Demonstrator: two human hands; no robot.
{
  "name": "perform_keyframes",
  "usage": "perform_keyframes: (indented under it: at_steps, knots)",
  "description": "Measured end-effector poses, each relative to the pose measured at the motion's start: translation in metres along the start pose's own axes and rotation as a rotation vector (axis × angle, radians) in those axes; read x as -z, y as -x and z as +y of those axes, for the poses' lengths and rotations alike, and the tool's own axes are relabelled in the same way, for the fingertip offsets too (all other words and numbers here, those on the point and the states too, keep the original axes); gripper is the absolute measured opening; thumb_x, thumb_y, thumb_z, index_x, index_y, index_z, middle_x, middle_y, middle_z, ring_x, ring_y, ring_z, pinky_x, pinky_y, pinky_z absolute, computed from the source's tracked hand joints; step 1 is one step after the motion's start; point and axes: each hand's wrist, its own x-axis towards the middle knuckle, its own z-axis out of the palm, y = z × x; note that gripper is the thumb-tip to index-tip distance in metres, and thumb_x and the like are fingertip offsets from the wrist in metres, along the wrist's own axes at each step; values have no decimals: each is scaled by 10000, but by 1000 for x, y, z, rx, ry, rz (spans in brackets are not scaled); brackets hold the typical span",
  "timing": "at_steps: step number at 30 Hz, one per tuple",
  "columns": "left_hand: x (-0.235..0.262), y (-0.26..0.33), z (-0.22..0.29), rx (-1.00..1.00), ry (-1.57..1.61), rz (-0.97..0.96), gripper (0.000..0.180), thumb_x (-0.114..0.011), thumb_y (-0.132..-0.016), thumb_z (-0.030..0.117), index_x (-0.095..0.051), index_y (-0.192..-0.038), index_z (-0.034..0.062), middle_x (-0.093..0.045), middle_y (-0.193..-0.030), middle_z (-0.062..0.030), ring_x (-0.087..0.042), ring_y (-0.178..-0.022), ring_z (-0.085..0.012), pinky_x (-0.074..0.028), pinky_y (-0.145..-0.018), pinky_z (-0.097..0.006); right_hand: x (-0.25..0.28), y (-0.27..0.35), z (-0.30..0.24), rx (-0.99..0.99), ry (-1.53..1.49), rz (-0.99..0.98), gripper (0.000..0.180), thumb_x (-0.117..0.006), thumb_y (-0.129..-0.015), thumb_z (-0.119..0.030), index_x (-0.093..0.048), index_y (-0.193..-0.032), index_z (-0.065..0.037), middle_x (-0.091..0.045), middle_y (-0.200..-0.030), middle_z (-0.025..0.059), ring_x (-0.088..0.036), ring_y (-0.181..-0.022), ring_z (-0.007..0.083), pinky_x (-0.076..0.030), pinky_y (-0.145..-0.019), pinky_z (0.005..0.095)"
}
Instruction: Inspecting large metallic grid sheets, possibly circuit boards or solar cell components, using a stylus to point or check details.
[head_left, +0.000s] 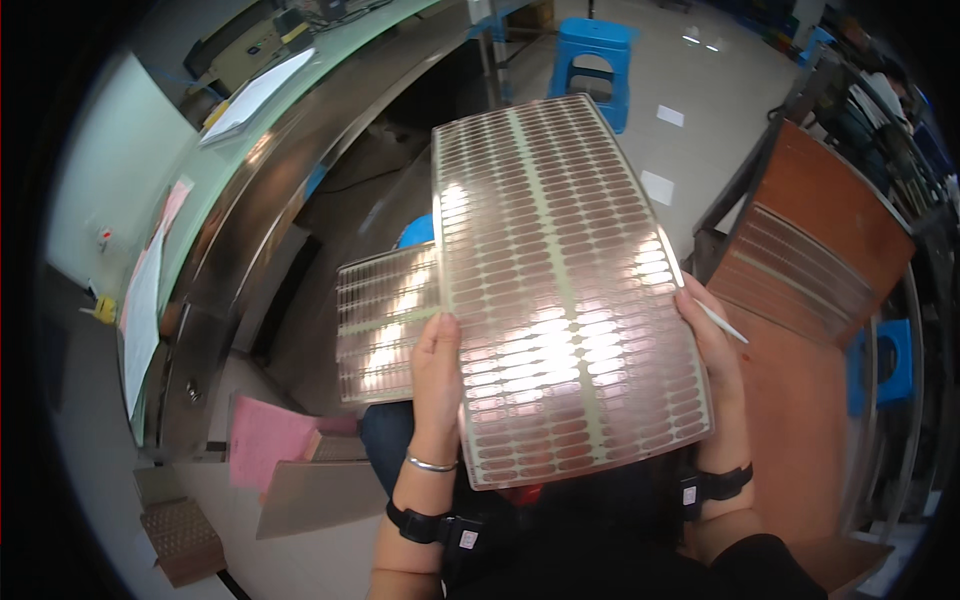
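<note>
Before me is a large, shiny copper-coloured circuit board panel [540,250], patterned with rows of oblong shapes and pale green strips. My left hand [437,370] grips its left edge, thumb on the front face. Along the right edge, my right hand [712,335] is closed on the panel, and a slim white pen [724,322] sticks out from that hand. A second, similar circuit board panel [385,325] shows behind and left of the first, partly covered by it. Whether my left fingers also touch this second panel is hidden.
On my right stands a brown board rack [800,430] with another patterned panel [790,260] leaning in it. A long bench [230,230] with papers curves along the left. Pink sheets [270,440] and a cardboard piece [185,540] lie lower left. A blue stool [595,40] stands ahead.
</note>
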Motion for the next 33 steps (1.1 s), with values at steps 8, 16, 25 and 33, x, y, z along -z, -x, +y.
perform_keyframes:
  at_steps: [8, 16, 25, 33]
  knots:
    - [5, -4, -1, -50, -47, -21, 206, -505, -937, 213, -590, -929, 25, -590, -831, 16, -508, -740, -40, -418, -669, -184, -5, -2, -5, 29, -29, -53, 418, -497, -920, -206, -451, -1261, 32, -580, -1117, 106, -542, -1021, 140, -421, -865, 250]
    - [4, 1, 7, 72, 402, -99, 456, -328, -975, 349, -429, -1269, 15, -512, -1235, -135, -530, -1095, -221, -464, -918, -341, 1, -5, 4, 104, -11, -10, 393, -469, -931, -187, -455, -1255, 35, -583, -1114, 106, -555, -1010, 142, -426, -869, 253]
    - [-28, 60, -15, 120, 566, -107, 431, -457, -940, 301, -402, -1287, 50, -439, -1325, -84, -440, -1197, -231, -342, -1030, -392, -45, 15, 39, 79, -326, -87, 511, -451, -920, -42, -245, -1387, -46, -418, -1306, 92, -462, -1155, 177, -390, -973, 331]
    - [37, 43, -5, 205, 530, -56, 321, -534, -909, 198, -489, -1188, 48, -578, -1136, -67, -569, -1026, -180, -491, -870, -347, 55, -4, -19, 444, -835, 227, 429, -372, -959, -353, -503, -1187, -14, -564, -1174, 127, -559, -1062, 236, -474, -914, 376]
